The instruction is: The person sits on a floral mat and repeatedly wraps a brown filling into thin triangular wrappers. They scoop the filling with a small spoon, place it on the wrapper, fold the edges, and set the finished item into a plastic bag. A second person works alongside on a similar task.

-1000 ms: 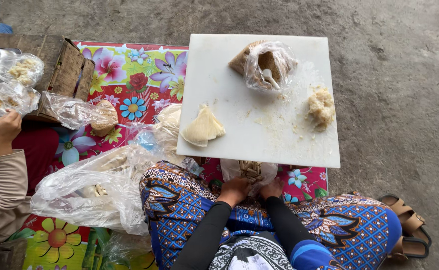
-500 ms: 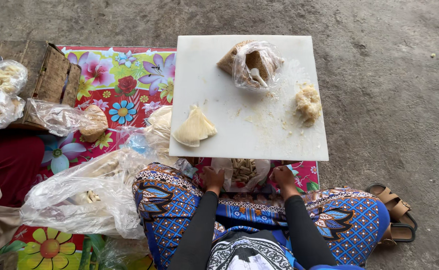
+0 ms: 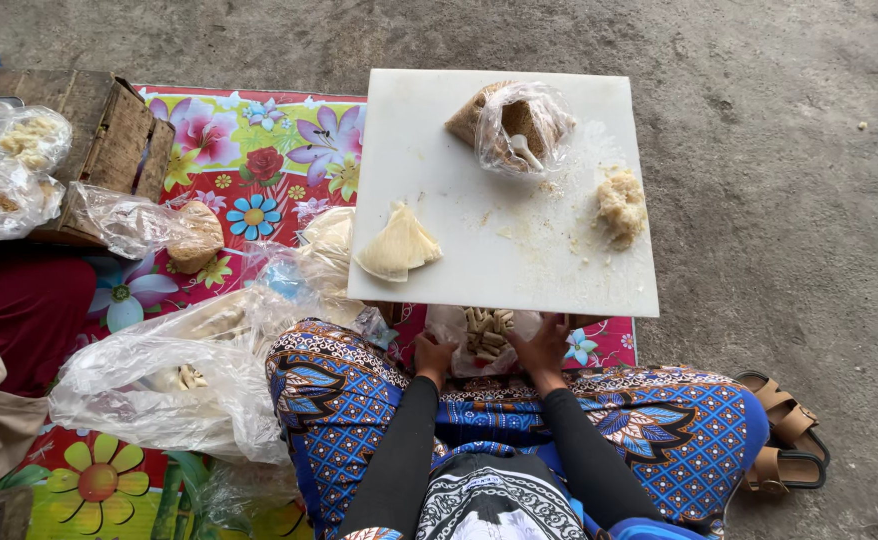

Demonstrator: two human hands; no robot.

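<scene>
- Far left, two knotted clear bags (image 3: pixel 9 170) of pale food sit beside a wooden crate (image 3: pixel 109 140); these look finished and set aside. Another filled bag (image 3: pixel 164 230) lies on the flowered mat (image 3: pixel 259 150) just right of the crate.
- Near left, a large crumpled plastic bag (image 3: pixel 169 385) rests against the person's knee, with a few pale pieces showing inside.
- On the white board (image 3: pixel 504 190), a small stack of folded thin wrappers (image 3: pixel 399 243) lies at the near-left part, unused as far as I can tell.
- At the far middle of the board, an open bag of brownish filling (image 3: pixel 514 125) holds a small spoon; plenty of filling appears to remain.
- At the right of the board, a lump of pale dough (image 3: pixel 621 205) sits apart from the rest, with crumbs scattered around it.
- Just under the board's near edge, a clear bag of small rolled pieces (image 3: pixel 484 335) rests on the lap, part filled.
- The left hand (image 3: pixel 431 355) curls closed on that bag's left side; the right hand (image 3: pixel 542 348) grips its right side, fingers bent around the plastic.
- Judging by this, a batch of rolls is made and bagged, while wrappers, filling and dough remain for more.
</scene>
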